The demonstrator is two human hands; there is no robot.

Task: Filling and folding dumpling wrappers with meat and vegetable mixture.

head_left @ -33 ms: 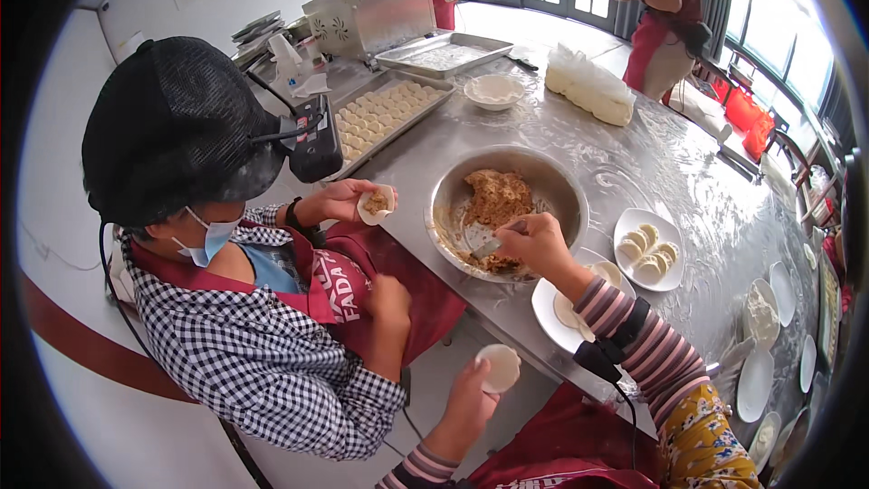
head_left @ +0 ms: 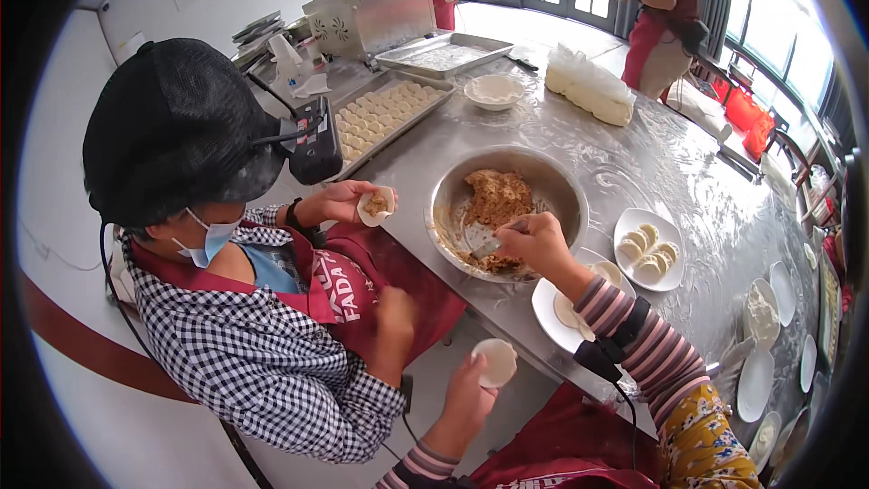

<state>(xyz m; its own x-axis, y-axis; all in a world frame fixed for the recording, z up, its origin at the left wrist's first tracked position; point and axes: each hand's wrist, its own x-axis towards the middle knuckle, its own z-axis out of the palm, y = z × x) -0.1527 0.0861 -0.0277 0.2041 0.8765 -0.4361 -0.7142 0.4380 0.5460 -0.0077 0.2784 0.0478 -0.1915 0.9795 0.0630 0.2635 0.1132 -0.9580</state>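
Observation:
My left hand [head_left: 466, 403] pinches a round dough wrapper [head_left: 498, 364] at its edge, low in front of the table's edge. My right hand [head_left: 543, 246] grips a flat metal spreader [head_left: 487, 249], its tip down in the filling inside a big steel bowl [head_left: 572, 195]. Most of the brown minced filling [head_left: 498, 197] lies at the bowl's far side, with a smaller clump by the tool. Under my right forearm, partly hidden, is a white plate [head_left: 546, 308] with loose wrappers. A square white plate [head_left: 665, 279] of folded dumplings stands to its right.
At my left, a co-worker's hand [head_left: 342, 203] holds a wrapper with filling [head_left: 376, 205]. Beyond lie a tray of dumplings [head_left: 434, 107], an empty tray [head_left: 444, 52], a white bowl [head_left: 494, 92] and a plastic-wrapped pale block [head_left: 588, 86]. Several white dishes [head_left: 754, 385] line the right.
My left hand and its wrapper have shifted slightly up and left. The co-worker's lower hand has moved a little; my right hand looks almost unchanged.

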